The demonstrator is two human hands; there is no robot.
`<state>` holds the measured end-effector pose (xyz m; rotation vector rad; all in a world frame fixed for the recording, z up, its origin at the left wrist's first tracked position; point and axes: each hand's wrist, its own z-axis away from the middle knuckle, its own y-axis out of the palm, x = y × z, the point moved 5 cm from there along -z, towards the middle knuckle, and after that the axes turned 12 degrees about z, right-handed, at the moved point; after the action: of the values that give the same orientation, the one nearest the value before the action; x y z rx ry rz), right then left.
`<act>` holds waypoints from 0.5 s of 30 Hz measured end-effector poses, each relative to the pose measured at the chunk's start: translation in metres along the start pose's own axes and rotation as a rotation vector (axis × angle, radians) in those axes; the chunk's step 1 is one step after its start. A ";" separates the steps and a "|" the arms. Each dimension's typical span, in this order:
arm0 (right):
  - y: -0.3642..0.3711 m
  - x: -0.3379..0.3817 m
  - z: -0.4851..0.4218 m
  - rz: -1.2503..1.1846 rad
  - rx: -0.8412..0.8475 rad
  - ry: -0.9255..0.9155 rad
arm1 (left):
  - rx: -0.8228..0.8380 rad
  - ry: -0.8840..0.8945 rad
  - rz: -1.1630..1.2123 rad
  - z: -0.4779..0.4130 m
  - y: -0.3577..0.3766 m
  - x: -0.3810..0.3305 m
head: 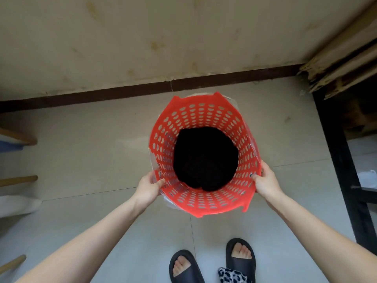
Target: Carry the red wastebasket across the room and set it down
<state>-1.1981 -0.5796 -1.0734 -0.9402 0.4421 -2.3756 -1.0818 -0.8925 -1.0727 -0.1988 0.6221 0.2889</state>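
The red wastebasket (206, 115) is a round plastic basket with oval holes, seen from straight above, upright, near the wall. Something black fills its bottom. Clear plastic shows around its outside. My left hand (149, 187) grips the rim on the left, thumb inside. My right hand (265, 180) grips the rim on the right. Whether the basket rests on the floor or hangs just above it, I cannot tell.
A stained beige wall (142, 37) with a dark baseboard (122, 92) runs just beyond the basket. A black frame (342, 164) and worn wooden boards (342, 58) stand at right. Wooden legs (18, 178) jut in at left. My feet in black slippers (240, 256) stand on the tiled floor.
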 end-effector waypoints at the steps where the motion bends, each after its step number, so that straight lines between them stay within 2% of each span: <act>1: 0.002 -0.003 -0.001 -0.007 0.013 0.011 | 0.001 -0.014 -0.001 -0.001 0.000 0.001; 5: 0.006 -0.013 -0.001 -0.027 0.040 0.055 | 0.024 -0.081 0.046 -0.006 0.001 0.008; 11: 0.019 -0.018 0.007 -0.045 0.134 0.101 | -0.018 -0.223 0.237 -0.005 -0.005 0.027; 15: 0.013 -0.016 0.006 0.010 0.175 0.169 | 0.029 -0.309 0.138 -0.005 -0.016 0.029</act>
<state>-1.1791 -0.5810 -1.0839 -0.6609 0.2947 -2.4489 -1.0568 -0.9032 -1.0924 -0.0803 0.3335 0.4338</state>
